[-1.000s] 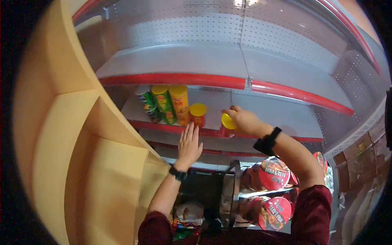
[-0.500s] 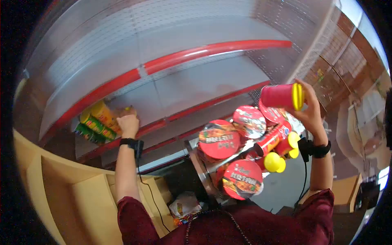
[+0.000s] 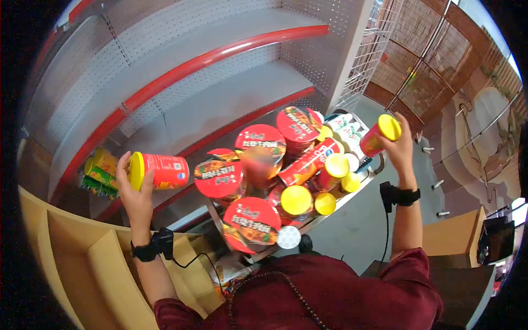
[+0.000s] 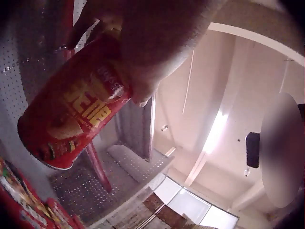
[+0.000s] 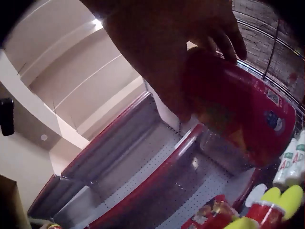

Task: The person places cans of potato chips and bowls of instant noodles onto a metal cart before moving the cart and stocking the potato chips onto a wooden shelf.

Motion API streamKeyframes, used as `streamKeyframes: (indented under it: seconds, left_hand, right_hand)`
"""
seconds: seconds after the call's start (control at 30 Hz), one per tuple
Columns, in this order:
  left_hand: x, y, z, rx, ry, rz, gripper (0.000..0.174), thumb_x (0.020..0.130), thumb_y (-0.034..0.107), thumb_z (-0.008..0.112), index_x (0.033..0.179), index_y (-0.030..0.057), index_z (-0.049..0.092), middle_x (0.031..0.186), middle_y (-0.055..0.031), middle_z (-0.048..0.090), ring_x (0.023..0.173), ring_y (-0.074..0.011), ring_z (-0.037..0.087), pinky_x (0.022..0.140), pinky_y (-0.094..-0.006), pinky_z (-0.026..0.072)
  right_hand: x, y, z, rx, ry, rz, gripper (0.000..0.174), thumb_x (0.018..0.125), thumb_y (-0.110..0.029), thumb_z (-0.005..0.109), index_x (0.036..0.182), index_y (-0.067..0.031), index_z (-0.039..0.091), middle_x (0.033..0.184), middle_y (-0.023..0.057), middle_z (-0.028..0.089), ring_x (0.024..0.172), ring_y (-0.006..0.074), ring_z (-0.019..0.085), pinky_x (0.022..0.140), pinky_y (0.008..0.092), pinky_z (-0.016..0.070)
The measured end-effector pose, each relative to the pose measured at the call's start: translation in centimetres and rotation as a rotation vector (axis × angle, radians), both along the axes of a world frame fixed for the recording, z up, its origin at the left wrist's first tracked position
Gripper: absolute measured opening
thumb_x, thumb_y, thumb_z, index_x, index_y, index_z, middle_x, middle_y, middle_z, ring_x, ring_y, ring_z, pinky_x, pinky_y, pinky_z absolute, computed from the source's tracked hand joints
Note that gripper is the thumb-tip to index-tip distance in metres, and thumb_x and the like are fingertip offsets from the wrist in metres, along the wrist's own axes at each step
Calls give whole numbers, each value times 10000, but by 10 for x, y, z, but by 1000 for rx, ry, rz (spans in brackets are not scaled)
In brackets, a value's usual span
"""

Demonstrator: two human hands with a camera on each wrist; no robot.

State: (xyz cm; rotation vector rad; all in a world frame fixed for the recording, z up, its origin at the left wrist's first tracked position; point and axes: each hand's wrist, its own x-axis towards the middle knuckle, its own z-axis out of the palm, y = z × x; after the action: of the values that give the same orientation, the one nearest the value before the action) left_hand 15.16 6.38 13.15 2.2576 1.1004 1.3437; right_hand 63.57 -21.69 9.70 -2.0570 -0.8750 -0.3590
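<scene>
Presently, at the left of the frame, the left hand (image 3: 135,192) holds a red can (image 3: 168,171) near its yellow lid, fingers and thumb curled around; the can lies sideways. At the right, the right hand (image 3: 401,147) grips a second red can (image 3: 372,142) in similar way, fingers bent around it, the can tilted. The step in hand seems to be carrying both cans in the air; the next move probably calls for steady grip, and turning each can upright before releasing. Between them, at the centre, noodle cups (image 3: 219,179) and lidded cans (image 3: 296,200) crowd the cart (image 3: 342,205), so a low swing could knock something. Beyond, a shelf (image 3: 242,98) crosses the upper part, with green and yellow cans (image 3: 102,170) at its left end.
</scene>
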Motion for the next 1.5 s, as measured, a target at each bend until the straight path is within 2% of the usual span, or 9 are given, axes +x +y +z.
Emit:
streamKeyframes:
  seconds: [0.23,0.47,0.53,0.73,1.0,1.13,1.2,1.3,1.5]
  left_hand:
    - [73,-93,11,-31,-37,-54,575,748,158,707,1241,20,446,1221,-128,482,1131,-254,469,992,-367,347]
    - [152,-160,19,48,30,-68,622,674,184,756,1206,30,474,1203,-153,489,1125,-300,475,977,-391,360]
    - [166,-176,16,83,85,-120,618,672,199,760,1196,30,478,1208,-162,491,1133,-318,474,980,-400,359]
    - [207,-214,-1,82,209,-274,661,618,237,806,1163,35,491,1178,-170,500,1101,-343,484,939,-426,390]
    - [244,-230,-39,183,616,-341,666,664,359,750,1213,81,494,1158,-153,509,1099,-293,500,996,-528,288]
    - [251,-221,-54,153,722,-313,714,649,360,763,1243,92,471,1162,-148,512,1089,-277,519,1018,-569,249]
    - [253,-219,-60,149,748,-296,727,647,353,765,1255,95,461,1162,-148,514,1089,-274,521,1022,-578,237]
    - [254,-217,-71,175,817,-266,739,649,351,762,1275,113,449,1137,-123,518,1080,-252,523,1017,-601,234]
    - [257,-215,-79,145,928,-233,767,667,329,747,1319,115,406,1196,-129,492,1121,-254,502,1015,-616,222]
  right_hand:
    - [39,-24,-47,-69,134,30,711,588,-123,752,1235,-62,464,1120,154,577,1048,283,567,910,353,447]
    - [74,21,-89,18,113,264,685,574,-109,767,1197,-39,489,1106,162,581,1049,302,552,918,361,427]
    - [82,28,-103,-23,95,300,670,589,-188,764,1182,-22,502,1129,192,568,1047,341,547,912,383,429]
    - [79,31,-122,-52,188,490,757,575,-54,751,1266,-44,443,1204,197,517,1141,343,481,994,380,373]
    - [90,20,-120,-92,255,595,881,598,-152,799,1354,-63,356,1305,206,422,1215,347,411,1021,397,344]
    - [96,23,-136,-145,236,597,880,604,-151,825,1356,-106,370,1305,167,456,1198,312,450,1004,391,371]
    - [88,22,-133,-121,251,629,823,615,-119,784,1331,-54,383,1258,196,475,1182,341,449,1008,396,360]
    - [78,25,-119,-130,299,709,809,607,-110,802,1301,-13,398,1245,169,498,1171,278,484,969,347,399]
    - [72,28,-128,18,416,614,736,596,-100,775,1245,-7,440,1150,147,567,1082,251,546,937,329,422]
